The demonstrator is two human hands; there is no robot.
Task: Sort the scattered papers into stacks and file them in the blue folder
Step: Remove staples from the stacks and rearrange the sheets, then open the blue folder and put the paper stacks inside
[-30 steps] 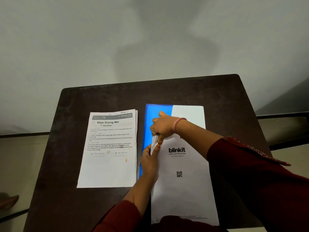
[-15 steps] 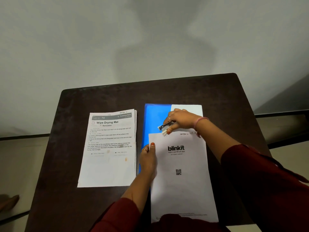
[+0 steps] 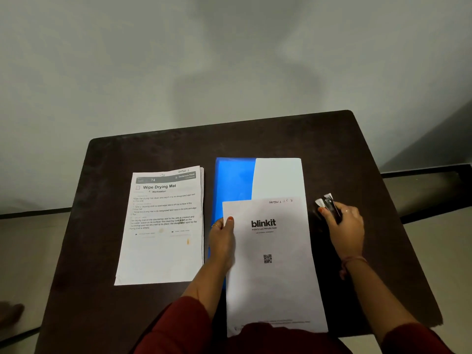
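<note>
Where the blinkit sheet (image 3: 270,264) runs toward 6 o'clock, its lower edge is cut off by dark red clothing, and it hides most of the blue folder (image 3: 233,180) beneath. Fine print on the stack of papers (image 3: 163,226) at 9 o'clock is blurred. Left hand (image 3: 222,241) pinches the sheet's left edge, thumb on top. Right hand (image 3: 344,223), at 3 o'clock, curls around a small black clip (image 3: 329,204), hard to identify.
</note>
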